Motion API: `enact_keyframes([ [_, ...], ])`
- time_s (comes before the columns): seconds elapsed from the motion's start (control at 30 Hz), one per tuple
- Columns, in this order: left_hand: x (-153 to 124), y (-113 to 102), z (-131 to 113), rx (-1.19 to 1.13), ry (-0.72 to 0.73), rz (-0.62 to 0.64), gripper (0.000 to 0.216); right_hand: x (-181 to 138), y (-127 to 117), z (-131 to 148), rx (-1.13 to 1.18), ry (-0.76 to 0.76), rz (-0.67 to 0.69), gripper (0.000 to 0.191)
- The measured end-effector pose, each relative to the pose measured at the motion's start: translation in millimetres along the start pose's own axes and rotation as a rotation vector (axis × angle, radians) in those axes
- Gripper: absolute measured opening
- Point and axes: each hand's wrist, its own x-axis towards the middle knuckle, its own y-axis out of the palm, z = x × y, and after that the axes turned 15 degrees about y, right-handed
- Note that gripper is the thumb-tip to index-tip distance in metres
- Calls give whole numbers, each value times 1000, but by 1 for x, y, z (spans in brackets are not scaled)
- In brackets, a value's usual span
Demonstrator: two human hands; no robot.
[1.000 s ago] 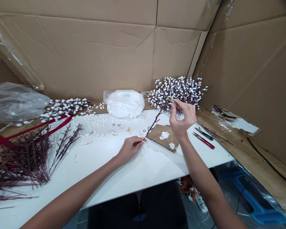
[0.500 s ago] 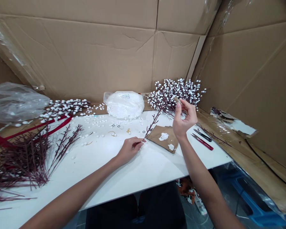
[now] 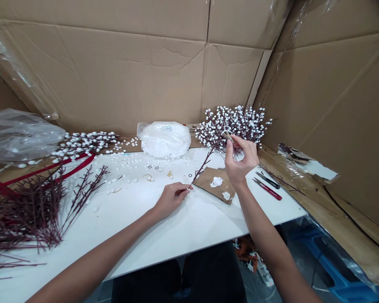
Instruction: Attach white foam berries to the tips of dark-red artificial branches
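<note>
My left hand (image 3: 171,198) rests on the white table (image 3: 164,227) and pinches the lower end of a dark red branch (image 3: 203,165) that slants up to the right. My right hand (image 3: 240,158) is raised above a brown card (image 3: 208,182) with white glue blobs and pinches a small tan stick (image 3: 228,135) against the branch's beaded twigs. Behind it stands a cluster of branches with white beads (image 3: 235,123).
A clear bag of white beads (image 3: 164,139) lies at the back centre, loose beads around it. Bare red branches (image 3: 34,210) pile at the left, beaded ones (image 3: 85,141) behind them. Red scissors (image 3: 268,188) and a black tool lie at the right. Cardboard walls surround the table.
My right hand has shifted slightly left and down with the stick after rising a little. My left hand and the branch have barely moved.
</note>
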Motion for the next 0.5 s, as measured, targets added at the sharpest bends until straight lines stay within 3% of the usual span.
enact_keyframes([
  [0.5, -1, 1, 2, -13, -19, 7, 29, 0, -1, 1, 39, 19, -22, 16],
])
